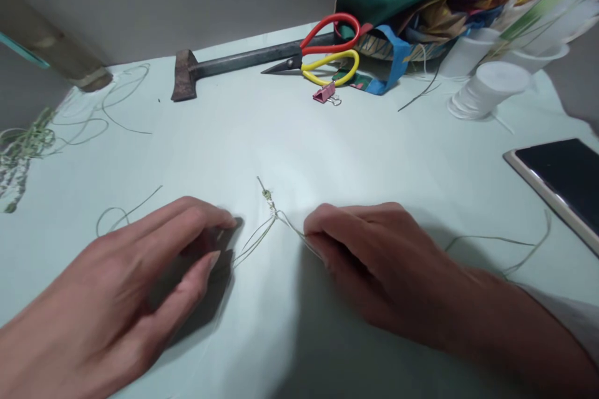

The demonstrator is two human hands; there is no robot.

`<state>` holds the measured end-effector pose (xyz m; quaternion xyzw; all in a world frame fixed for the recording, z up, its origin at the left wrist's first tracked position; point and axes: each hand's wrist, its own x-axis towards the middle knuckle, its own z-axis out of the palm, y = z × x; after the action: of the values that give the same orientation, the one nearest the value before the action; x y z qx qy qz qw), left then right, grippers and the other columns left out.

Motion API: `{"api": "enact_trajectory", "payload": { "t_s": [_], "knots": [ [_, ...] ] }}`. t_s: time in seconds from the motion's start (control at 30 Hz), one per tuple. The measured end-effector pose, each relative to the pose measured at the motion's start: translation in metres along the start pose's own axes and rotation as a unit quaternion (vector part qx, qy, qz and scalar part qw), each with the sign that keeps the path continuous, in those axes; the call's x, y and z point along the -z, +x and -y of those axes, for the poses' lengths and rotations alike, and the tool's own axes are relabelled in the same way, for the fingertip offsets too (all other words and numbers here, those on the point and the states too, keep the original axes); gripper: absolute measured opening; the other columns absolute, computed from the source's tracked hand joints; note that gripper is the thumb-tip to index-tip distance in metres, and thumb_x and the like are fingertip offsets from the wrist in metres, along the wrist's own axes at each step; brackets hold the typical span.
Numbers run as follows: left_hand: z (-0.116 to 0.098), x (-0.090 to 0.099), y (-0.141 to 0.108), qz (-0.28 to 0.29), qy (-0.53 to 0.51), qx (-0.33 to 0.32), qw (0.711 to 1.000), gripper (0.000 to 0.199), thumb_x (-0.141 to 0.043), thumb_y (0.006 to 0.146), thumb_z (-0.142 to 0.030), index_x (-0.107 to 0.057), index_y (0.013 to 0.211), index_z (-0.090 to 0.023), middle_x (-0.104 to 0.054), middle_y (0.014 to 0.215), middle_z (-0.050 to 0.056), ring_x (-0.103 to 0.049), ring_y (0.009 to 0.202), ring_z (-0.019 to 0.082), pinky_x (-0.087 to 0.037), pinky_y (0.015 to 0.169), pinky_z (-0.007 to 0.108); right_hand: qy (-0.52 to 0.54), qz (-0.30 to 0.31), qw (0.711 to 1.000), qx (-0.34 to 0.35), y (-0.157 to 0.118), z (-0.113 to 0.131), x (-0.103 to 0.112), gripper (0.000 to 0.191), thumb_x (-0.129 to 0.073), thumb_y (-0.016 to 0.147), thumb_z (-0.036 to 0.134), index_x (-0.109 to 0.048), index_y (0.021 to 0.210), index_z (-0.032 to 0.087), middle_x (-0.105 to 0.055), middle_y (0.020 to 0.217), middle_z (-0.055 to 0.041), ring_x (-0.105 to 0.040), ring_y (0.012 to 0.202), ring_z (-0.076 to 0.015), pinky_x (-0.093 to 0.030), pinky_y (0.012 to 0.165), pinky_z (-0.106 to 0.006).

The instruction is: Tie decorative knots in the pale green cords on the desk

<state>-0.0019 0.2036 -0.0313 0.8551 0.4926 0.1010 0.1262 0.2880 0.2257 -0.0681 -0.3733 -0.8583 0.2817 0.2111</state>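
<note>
A small braided piece of thin green and white cord [269, 197] lies on the pale tabletop between my hands, its loose strands fanning out toward me. My right hand [374, 255] pinches the strands on the right between thumb and forefinger. To the left, my left hand [150, 274] hovers with thumb and fingers apart and nothing between them. The left strands [255, 242] run down the table just beside its fingertips. Loose cord ends show near the left hand's knuckles and past the right wrist.
Behind lie a hammer [243, 61], scissors with red and yellow handles [304, 64] and a pink binder clip [324, 93]. Colourful fabric [412, 0] fills a basket. A white cord spool [489, 90] and a phone [561, 181] sit right; a knotted cord bundle [23, 149] lies left.
</note>
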Motion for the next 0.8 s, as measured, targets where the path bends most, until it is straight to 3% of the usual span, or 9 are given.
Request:
{"api": "enact_trajectory", "payload": {
  "t_s": [0.07,0.23,0.5,0.67,0.73,0.8],
  "knots": [
    [-0.007,-0.001,0.012,0.005,0.000,-0.015,1.000,0.021,-0.049,0.110,-0.037,-0.065,0.123,-0.034,-0.074,0.107,-0.003,-0.071,0.079,0.016,-0.054,0.064,0.023,0.014,-0.008,1.000,-0.016,0.001,-0.001,0.001,0.019,-0.046,0.102,0.016,-0.055,0.088,0.023,-0.062,0.073,0.0053,-0.052,0.062,-0.0112,-0.035,0.059,-0.030],
    [-0.022,-0.020,0.025,-0.044,-0.013,-0.056,0.997,0.012,-0.055,0.109,-0.034,-0.064,0.113,-0.028,-0.065,0.107,0.003,-0.064,0.090,0.020,-0.052,0.076,0.031,0.033,-0.022,0.999,-0.020,0.003,-0.002,0.003,0.020,-0.047,0.104,0.017,-0.062,0.092,0.022,-0.068,0.077,0.0062,-0.058,0.064,-0.0099,-0.040,0.061,-0.028],
    [-0.020,-0.024,0.026,-0.034,-0.027,-0.092,0.995,0.015,-0.050,0.108,-0.014,-0.063,0.110,-0.022,-0.059,0.099,0.002,-0.059,0.085,0.015,-0.048,0.073,0.028,0.043,-0.057,0.997,0.032,-0.004,-0.001,0.003,0.018,-0.050,0.104,0.012,-0.061,0.093,0.021,-0.064,0.078,0.0069,-0.053,0.064,-0.0086,-0.043,0.064,-0.024],
    [-0.021,-0.022,0.020,-0.043,-0.087,-0.004,0.995,0.010,-0.054,0.108,-0.021,-0.061,0.104,-0.029,-0.065,0.119,-0.002,-0.065,0.105,0.012,-0.048,0.088,0.022,0.046,-0.043,0.998,0.022,-0.003,-0.001,0.004,0.019,-0.049,0.103,0.010,-0.059,0.090,0.021,-0.061,0.075,0.0068,-0.050,0.062,-0.0086,-0.040,0.061,-0.025],
    [-0.020,-0.021,0.020,-0.044,-0.154,0.061,0.985,0.010,-0.056,0.108,-0.029,-0.061,0.099,-0.032,-0.069,0.109,-0.005,-0.066,0.096,0.011,-0.050,0.078,0.020,0.054,-0.029,0.998,0.026,-0.001,-0.002,0.003,0.020,-0.048,0.100,0.009,-0.055,0.086,0.022,-0.057,0.071,0.0073,-0.047,0.060,-0.0087,-0.038,0.058,-0.026],
    [-0.018,-0.019,0.023,-0.016,-0.257,0.132,0.957,0.016,-0.059,0.107,-0.039,-0.064,0.094,-0.032,-0.068,0.091,-0.006,-0.063,0.077,0.011,-0.049,0.062,0.019,0.060,-0.017,0.998,0.028,-0.001,-0.003,0.003,0.021,-0.048,0.098,0.008,-0.051,0.083,0.022,-0.052,0.069,0.0082,-0.042,0.058,-0.0088,-0.035,0.056,-0.027]
  ]
}}
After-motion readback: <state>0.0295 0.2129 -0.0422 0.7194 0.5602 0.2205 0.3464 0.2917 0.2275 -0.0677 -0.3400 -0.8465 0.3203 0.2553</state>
